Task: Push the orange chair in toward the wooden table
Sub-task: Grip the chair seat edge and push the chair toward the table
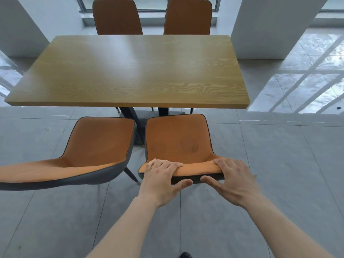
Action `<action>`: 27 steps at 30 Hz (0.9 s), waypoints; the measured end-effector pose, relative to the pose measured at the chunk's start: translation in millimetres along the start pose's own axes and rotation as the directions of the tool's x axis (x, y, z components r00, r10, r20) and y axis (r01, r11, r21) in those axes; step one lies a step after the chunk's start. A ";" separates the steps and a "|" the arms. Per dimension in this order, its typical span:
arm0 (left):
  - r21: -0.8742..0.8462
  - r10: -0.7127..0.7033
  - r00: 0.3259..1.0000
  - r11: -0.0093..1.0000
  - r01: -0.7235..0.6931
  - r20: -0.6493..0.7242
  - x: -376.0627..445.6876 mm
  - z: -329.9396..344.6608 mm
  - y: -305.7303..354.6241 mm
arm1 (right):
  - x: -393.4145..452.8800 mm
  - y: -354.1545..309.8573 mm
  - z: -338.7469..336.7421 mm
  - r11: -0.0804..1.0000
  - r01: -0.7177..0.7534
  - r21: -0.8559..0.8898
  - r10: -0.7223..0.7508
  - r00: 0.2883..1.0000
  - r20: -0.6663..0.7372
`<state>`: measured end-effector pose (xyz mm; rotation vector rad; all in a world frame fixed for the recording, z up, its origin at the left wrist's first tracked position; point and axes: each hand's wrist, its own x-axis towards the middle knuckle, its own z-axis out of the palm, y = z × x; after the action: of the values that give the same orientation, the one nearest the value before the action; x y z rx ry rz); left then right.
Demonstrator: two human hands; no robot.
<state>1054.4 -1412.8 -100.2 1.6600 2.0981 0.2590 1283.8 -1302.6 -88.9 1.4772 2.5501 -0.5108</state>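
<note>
An orange chair (177,140) with a dark grey shell stands in front of me, its seat just short of the near edge of the wooden table (130,71). My left hand (163,180) grips the left part of the backrest's top edge, fingers over the front, thumb behind. On the right part of the same edge sits my right hand (234,180), held the same way. The chair's legs are hidden under the seat.
A second orange chair (89,146) stands close to the left, pulled out from the table. Two more orange chairs (117,15) (188,15) are at the far side. White pillars (270,25) rise at back left and right. Grey tiled floor (279,164) surrounds everything.
</note>
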 end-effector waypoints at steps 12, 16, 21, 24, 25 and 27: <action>0.044 0.085 0.995 0.995 -0.088 0.058 -26.0 -16.1 -52.6 | -31.2 -65.7 24.0 0.993 -0.114 -0.011 0.114 0.993 -0.014; 0.047 0.105 0.991 0.993 -0.109 0.079 -31.3 -20.2 -65.7 | -38.4 -80.7 31.0 0.991 -0.135 -0.013 0.135 0.991 -0.028; 0.035 0.097 0.993 0.994 -0.099 0.069 -33.4 -21.4 -66.0 | -39.0 -82.7 32.2 0.989 -0.145 0.031 0.145 0.989 -0.015; 0.027 0.087 0.995 0.996 -0.089 0.050 -34.8 -18.9 -65.1 | -38.1 -80.6 33.1 0.988 -0.151 0.033 0.151 0.989 -0.002; 0.029 0.083 0.995 0.996 -0.085 0.051 -34.5 -18.3 -64.4 | -37.5 -79.7 32.9 0.988 -0.150 0.033 0.150 0.989 0.002; 0.038 0.078 0.995 0.996 -0.080 0.054 -33.4 -16.9 -63.3 | -36.3 -77.3 32.2 0.989 -0.146 0.030 0.145 0.989 0.012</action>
<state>997.3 -1459.0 -103.8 1.7563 2.0141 0.1975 1234.0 -1379.1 -91.5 1.6518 2.4136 -0.5371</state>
